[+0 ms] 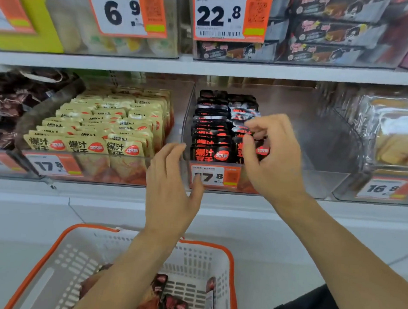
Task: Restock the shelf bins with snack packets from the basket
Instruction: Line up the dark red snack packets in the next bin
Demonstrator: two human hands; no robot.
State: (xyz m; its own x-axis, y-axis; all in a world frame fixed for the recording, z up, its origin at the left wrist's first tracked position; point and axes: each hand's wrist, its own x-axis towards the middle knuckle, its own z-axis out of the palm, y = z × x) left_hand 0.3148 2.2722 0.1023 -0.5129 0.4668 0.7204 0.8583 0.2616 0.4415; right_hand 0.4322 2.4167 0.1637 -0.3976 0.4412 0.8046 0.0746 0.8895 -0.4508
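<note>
Right hand: my right hand (273,156) is up inside the black bin (325,183), thumb and fingers curled round a black packet (261,150) at the front of the second row. It holds that one packet, nothing else.
Left hand: my left hand (172,188) hovers at the bin's front edge by the divider, fingers straight and spread, holding nothing. Its thumb lies over the 17.8 tag (211,176).
Black bin: two rows of black packets (211,140) stand upright against the left wall. The right half of the bin shows bare plastic, so by my reckoning there is room for about as much again.
Beige bin: the beige packets (99,129) next door fill their bin front to back. I judge that one done.
Basket: the basket (229,270) sits below my arms. A few dark red packets (165,302) lie at the bottom, partly hidden by my left forearm. I cannot tell how many.
Progress: roughly midway on the black bin, I think.
Left to do: seat this packet, then go back down for the rest and start a third row.
</note>
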